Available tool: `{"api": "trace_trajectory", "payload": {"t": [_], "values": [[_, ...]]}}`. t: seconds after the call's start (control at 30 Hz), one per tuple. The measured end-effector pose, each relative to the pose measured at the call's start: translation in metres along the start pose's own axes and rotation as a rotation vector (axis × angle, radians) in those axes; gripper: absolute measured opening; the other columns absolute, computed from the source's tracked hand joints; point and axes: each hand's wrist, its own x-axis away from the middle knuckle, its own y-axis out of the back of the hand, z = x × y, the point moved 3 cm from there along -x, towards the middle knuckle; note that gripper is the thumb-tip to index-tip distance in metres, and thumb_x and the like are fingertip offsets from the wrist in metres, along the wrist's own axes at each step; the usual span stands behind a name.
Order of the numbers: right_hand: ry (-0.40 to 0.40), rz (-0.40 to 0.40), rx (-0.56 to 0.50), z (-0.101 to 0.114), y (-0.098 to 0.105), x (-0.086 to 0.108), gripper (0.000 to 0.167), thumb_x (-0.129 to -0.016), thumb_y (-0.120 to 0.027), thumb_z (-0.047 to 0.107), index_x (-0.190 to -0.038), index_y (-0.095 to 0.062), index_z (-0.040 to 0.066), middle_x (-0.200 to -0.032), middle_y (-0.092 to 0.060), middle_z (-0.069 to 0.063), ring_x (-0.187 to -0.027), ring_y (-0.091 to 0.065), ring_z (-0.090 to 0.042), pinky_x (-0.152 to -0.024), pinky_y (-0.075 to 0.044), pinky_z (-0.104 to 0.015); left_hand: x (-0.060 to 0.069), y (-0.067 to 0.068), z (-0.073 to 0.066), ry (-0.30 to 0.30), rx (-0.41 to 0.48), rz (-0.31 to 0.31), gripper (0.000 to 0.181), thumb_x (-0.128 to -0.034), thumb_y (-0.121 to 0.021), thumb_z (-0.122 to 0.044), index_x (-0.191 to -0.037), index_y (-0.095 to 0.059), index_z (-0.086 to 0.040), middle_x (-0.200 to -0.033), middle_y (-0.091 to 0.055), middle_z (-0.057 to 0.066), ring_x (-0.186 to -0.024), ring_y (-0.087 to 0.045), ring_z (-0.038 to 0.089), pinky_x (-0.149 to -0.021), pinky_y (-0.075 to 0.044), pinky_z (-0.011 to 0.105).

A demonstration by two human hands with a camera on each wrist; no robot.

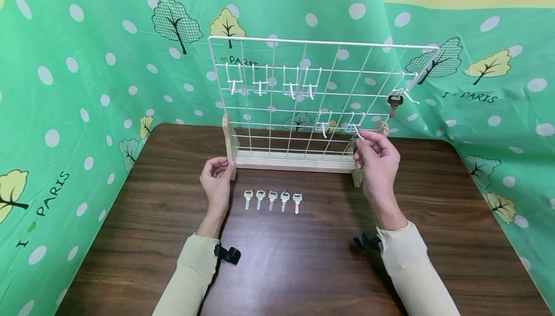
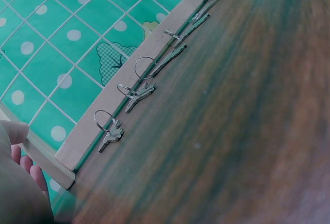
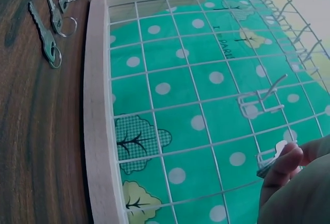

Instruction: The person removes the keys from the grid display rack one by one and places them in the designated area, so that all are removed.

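A white wire grid rack (image 1: pixel 289 95) stands upright on a wooden base (image 1: pixel 295 163). My left hand (image 1: pixel 218 181) grips the wooden left leg (image 1: pixel 230 142) of the rack between thumb and fingers. At the lower right of the grid, my right hand (image 1: pixel 378 157) pinches what looks like a small metal key (image 3: pixel 264 171), mostly hidden by the fingertips, against a white hook (image 1: pixel 356 128). Another key (image 1: pixel 395 103) with a dark head hangs from a hook at the upper right. In front of the base lie several silver keys (image 1: pixel 272 199) with rings, in a row.
Several white hooks (image 1: pixel 260 86) hang along the upper left of the grid. One more hook (image 1: pixel 323 127) sits left of my right hand. The rack rests on a dark wooden table (image 1: pixel 286 268), with a green patterned cloth (image 1: pixel 104 65) behind and around it.
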Motion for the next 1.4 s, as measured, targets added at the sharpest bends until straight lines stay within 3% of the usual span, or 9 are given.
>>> {"api": "trace_trajectory", "payload": {"t": [0.17,0.4,1.0,1.4], "values": [[-0.018,0.013,0.015,0.002,0.001,0.0,0.015,-0.103,-0.068,-0.009,-0.098,-0.078,0.0,-0.073,-0.069,-0.004,-0.054,-0.058,-0.007,-0.045,-0.042,-0.015,0.0,0.0,0.0,0.002,-0.002,-0.004,0.022,-0.0876,-0.081,0.015,-0.105,-0.069,0.015,-0.091,-0.07,-0.003,-0.083,-0.065,0.007,-0.075,-0.055,0.017],[-0.021,0.021,-0.016,0.005,0.004,0.001,0.01,-0.104,-0.067,-0.009,-0.099,-0.074,-0.007,-0.073,-0.067,-0.006,-0.052,-0.056,-0.009,-0.044,-0.043,-0.016,0.0,0.0,0.0,0.012,-0.006,-0.004,0.019,-0.0878,-0.082,0.014,-0.103,-0.071,0.01,-0.09,-0.07,-0.003,-0.083,-0.066,0.007,-0.075,-0.055,0.017],[-0.032,-0.028,0.0,0.017,0.008,0.005,0.012,-0.102,-0.071,-0.005,-0.093,-0.077,-0.002,-0.067,-0.063,-0.003,-0.051,-0.051,-0.009,-0.044,-0.042,-0.017,-0.001,0.0,-0.001,0.006,-0.021,-0.004,0.022,-0.0877,-0.083,0.013,-0.105,-0.069,0.014,-0.09,-0.07,-0.003,-0.083,-0.066,0.008,-0.075,-0.054,0.018],[-0.056,-0.008,-0.035,0.021,0.012,0.012,0.013,-0.103,-0.07,-0.007,-0.092,-0.075,-0.002,-0.068,-0.064,-0.003,-0.051,-0.052,-0.009,-0.042,-0.039,-0.017,0.0,0.001,0.0,-0.005,-0.019,0.002,0.021,-0.0878,-0.083,0.012,-0.104,-0.07,0.013,-0.091,-0.07,-0.003,-0.084,-0.066,0.007,-0.076,-0.055,0.018]]}}
